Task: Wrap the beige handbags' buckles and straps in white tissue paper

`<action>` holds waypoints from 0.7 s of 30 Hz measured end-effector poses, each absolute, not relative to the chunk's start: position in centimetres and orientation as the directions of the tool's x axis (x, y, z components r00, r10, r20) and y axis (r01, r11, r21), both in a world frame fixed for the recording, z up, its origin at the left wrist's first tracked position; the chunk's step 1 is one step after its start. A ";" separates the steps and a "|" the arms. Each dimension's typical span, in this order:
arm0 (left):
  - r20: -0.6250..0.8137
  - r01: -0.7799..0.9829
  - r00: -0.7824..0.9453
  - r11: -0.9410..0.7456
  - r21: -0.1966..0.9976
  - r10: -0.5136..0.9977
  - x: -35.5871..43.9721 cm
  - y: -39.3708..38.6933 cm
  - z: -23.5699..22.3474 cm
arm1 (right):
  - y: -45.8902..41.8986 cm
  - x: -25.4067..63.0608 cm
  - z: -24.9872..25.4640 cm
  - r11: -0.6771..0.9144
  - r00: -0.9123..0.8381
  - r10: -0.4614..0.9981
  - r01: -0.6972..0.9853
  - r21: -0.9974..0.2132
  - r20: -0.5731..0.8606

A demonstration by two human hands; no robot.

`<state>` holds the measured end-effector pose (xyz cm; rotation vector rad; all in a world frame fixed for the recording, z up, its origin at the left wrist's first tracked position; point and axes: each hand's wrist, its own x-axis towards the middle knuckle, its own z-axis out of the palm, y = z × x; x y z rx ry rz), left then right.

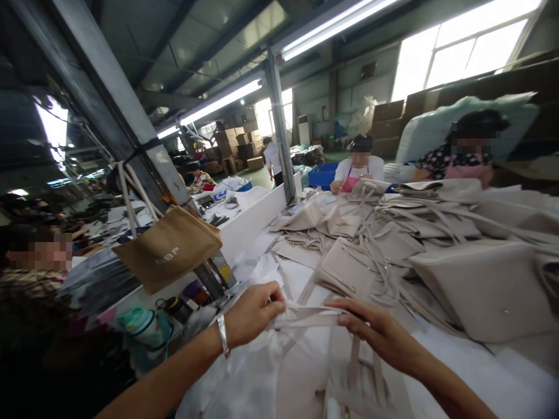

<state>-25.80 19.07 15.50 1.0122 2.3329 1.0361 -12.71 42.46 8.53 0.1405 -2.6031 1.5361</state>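
Centrally, in the lower half of the frame, a pale strap [312, 317] runs between two hands, above a beige bag [301, 372] that lies at bottom centre beside translucent wrapping [236, 381]. The left hand [262, 314] has its fingers curled and pinching the strap's left part, apparently with a fold of thin white material; the right hand [371, 320] pinches the opposite part near the tips of thumb and forefinger. Several hazards may be noted. First, the right-hand hold is shallow, so a sharp pull could let the strap slip free. Second, if the fold at the left is indeed caught under the fingers, tension on the strap could crease or tear it. Third, the strap appears doubled between the hands, and uneven tension could leave it twisted; blur there hides whether it is twisted already. Fourth, the metal bracelet [222, 336] on the left wrist sits just above the wrapping and might snag it. Fifth, at centre right, loose straps [384, 267] trail over the flap bag [343, 262] and its neighbours; a strap allowed to stray toward them could tangle. Finally, the large bag [480, 285] at right bears a small metal stud [505, 310], which could scuff adjoining material were the heap dragged or toppled by the right forearm.
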 end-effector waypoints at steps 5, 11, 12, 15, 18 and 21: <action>-0.056 0.457 -0.616 0.415 0.787 0.786 -26.4 23.2 11.5 | 43.3 -12.9 7.9 0.570 -0.976 0.019 -0.168 -0.804 0.217; -0.102 0.460 -0.534 0.390 0.798 0.839 -25.7 28.0 8.1 | 43.5 -12.5 4.2 0.613 -0.989 0.122 0.010 -0.790 0.082; -0.100 0.471 -0.528 0.388 0.792 0.844 -25.8 28.5 7.5 | 44.1 -12.0 3.5 0.601 -0.989 0.139 0.050 -0.797 0.042; -0.055 0.522 -0.528 0.375 0.767 0.848 -26.3 29.4 5.5 | 46.4 -10.6 1.6 0.585 -0.980 0.197 0.148 -0.797 -0.037; -0.017 0.544 -0.555 0.378 0.749 0.832 -26.0 30.3 3.3 | 48.0 -10.1 -0.2 0.577 -0.967 0.249 0.200 -0.792 -0.063; -0.011 0.540 -0.547 0.362 0.759 0.837 -24.9 31.2 0.9 | 48.1 -10.6 -3.0 0.616 -0.977 0.209 0.162 -0.771 -0.039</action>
